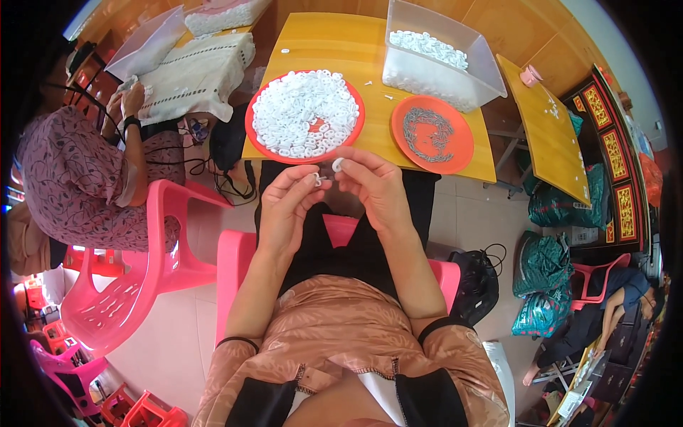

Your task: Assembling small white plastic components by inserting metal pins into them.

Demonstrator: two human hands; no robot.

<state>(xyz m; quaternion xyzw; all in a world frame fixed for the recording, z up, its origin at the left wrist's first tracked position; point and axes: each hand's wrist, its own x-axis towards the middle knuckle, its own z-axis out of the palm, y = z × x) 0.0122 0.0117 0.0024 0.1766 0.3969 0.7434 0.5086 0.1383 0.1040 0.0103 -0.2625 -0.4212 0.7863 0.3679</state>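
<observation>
My left hand (293, 197) pinches a small white plastic piece (317, 179) between thumb and fingertips. Close beside it, my right hand (372, 186) grips a white plastic ring (337, 165), and the two pieces are slightly apart. Both hands are raised just off the near edge of the yellow table (320, 39). Beyond them sits a red round tray (250, 132) heaped with white oval plastic pieces (302, 107). To its right, an orange-red plate (459, 146) carries many small grey metal screws or pins (413, 135).
A clear plastic bin (445, 84) of white pieces stands at the back right. A person in a patterned top (85, 178) works at the left near a pink chair (153, 277). Green bags (541, 267) lie on the floor at right, by another yellow table (551, 139).
</observation>
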